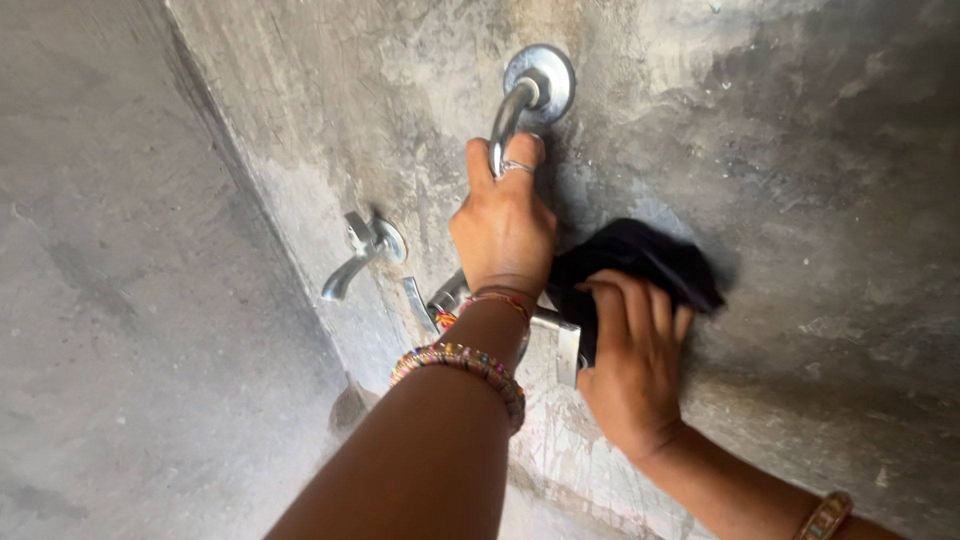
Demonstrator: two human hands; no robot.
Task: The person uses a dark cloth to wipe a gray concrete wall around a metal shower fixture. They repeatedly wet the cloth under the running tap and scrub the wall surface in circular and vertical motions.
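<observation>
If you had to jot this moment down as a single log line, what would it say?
left hand: grips curved metal pipe | right hand: presses black cloth on concrete wall | lever tap: untouched

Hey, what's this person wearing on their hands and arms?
No sleeves show. The left hand has a silver ring on one finger, a thin red thread at the wrist and a multicoloured beaded bracelet below it. The right hand has a patterned bangle on its forearm.
</observation>
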